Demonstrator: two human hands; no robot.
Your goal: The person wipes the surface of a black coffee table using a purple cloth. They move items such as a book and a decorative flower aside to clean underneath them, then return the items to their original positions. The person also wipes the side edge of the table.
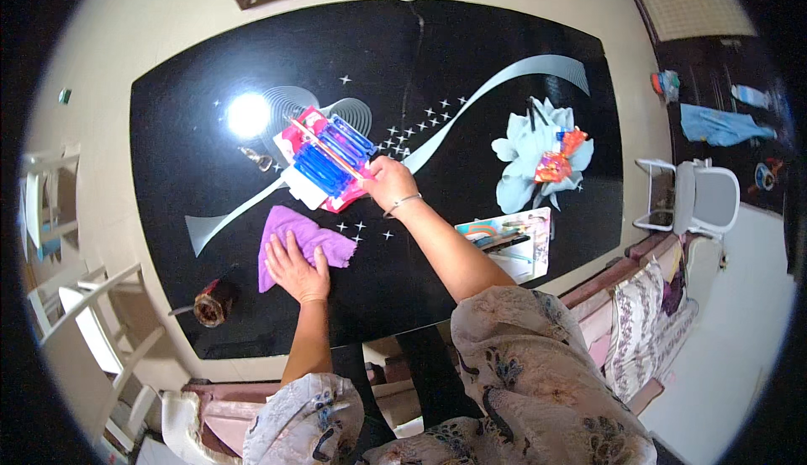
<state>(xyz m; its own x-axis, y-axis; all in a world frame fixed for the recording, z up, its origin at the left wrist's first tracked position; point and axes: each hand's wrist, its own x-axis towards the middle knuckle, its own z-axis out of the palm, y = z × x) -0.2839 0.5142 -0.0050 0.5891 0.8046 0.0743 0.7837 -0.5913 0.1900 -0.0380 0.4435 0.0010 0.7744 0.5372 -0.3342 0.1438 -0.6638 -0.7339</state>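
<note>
My left hand [296, 268] lies flat, fingers spread, on a purple cloth [296, 228] spread on the black glass table [471, 53]. My right hand [388, 183], with a bracelet on its wrist, grips the near right edge of a flat pink and white pack of blue sticks [324, 161], which rests on the table just beyond the cloth. A thin rod lies across the pack's top.
A small metal piece [256, 159] lies left of the pack. A dark round holder [213, 302] stands at the near left edge. An orange-red wrapped bundle [556, 162] and a flat sheet with tools [511, 245] sit at the right. White chairs [101, 322] stand on both sides.
</note>
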